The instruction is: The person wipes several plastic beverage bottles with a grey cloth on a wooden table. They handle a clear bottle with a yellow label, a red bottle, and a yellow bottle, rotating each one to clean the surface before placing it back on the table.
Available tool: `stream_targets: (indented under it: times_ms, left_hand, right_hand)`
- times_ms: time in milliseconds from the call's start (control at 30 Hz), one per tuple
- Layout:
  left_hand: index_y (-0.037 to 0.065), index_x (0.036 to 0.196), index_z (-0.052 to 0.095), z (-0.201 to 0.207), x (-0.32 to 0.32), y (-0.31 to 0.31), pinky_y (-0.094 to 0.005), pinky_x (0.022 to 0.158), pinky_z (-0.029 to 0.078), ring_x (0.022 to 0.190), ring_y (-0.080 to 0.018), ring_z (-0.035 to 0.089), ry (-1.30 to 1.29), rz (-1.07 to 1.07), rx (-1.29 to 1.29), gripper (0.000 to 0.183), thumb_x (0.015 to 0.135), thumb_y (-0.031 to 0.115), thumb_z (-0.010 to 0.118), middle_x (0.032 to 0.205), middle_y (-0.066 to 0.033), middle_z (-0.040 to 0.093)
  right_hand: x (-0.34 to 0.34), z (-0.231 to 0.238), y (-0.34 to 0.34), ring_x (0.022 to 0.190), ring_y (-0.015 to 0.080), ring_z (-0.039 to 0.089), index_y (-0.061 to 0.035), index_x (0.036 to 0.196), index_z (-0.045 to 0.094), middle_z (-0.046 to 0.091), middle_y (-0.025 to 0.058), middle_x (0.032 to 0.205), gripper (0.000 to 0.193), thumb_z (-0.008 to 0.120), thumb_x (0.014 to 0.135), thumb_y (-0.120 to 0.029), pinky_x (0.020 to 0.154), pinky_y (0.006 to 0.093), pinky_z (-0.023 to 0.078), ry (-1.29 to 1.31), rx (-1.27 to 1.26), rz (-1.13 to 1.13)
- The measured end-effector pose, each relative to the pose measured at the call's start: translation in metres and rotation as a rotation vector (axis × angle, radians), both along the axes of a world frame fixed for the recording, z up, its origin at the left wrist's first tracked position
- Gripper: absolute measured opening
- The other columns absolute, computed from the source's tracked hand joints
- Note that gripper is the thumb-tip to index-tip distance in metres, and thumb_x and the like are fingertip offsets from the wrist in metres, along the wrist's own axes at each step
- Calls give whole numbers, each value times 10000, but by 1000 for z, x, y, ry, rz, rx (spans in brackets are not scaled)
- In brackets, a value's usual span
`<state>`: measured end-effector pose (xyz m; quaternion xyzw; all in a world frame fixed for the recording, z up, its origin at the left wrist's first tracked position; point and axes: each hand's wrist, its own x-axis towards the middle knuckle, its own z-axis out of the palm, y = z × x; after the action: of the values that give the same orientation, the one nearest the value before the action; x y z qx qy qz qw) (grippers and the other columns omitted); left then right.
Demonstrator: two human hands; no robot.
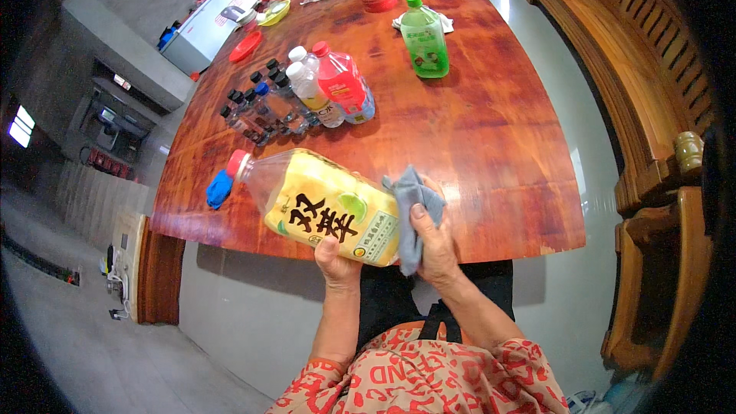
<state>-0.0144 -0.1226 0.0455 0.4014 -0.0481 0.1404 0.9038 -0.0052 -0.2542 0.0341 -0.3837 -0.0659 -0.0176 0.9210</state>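
A large clear plastic bottle (307,195) with a yellow label and a red cap lies tilted on its side over the near edge of the wooden table (491,130). My left hand (336,259) grips it from below, thumb on the label. My right hand (435,241) presses a grey-blue cloth (412,207) against the bottle's bottom end.
Further back stand several small dark-capped bottles (261,111), a red-labelled bottle (345,84), a white-capped bottle (310,92) and a green bottle (424,40). A blue cloth (218,189) lies at the table's left edge. A carved wooden bench (652,123) runs along the right.
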Motion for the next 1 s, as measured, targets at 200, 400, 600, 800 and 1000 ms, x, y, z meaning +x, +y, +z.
stream_targets:
  times_ms: [200,400,600,800,1000]
  left_hand:
    - [33,1358,329,-13,-5,-3,-440,951,475,1145,-301,524,59,176,203,795,731,432,610,1263,-142,483]
    - [31,1358,330,-23,-4,-4,-446,979,454,1148,-296,523,96,182,178,769,745,409,598,1278,-142,479]
    - [17,1337,349,-27,0,1,-427,968,453,1157,-299,514,124,119,93,742,763,427,576,1264,-161,477]
    - [8,1330,352,-62,6,15,-417,962,457,1139,-290,520,197,238,214,715,752,345,604,1247,-143,486]
    - [36,1282,390,-80,17,-3,-370,925,479,1044,-212,554,151,315,185,648,688,29,649,1153,-90,520]
  right_hand:
    - [-9,-6,20,1195,187,453,-33,1371,321,478,93,1290,530,489,971,-337,1043,339,339,160,248,64]
    - [-20,-36,29,1072,155,540,-54,1311,383,531,71,1210,483,453,979,-398,913,329,463,228,88,62]
    - [-31,-48,25,993,160,562,-33,1254,450,577,71,1113,483,485,963,-417,863,316,465,240,-101,171]
    - [-43,-45,-15,933,163,558,27,1217,469,583,97,1023,393,540,940,-243,849,312,457,91,-566,204]
    - [-21,-39,-13,1002,343,531,-117,1227,542,524,170,1130,539,715,717,-89,830,420,472,-344,-1153,-458]
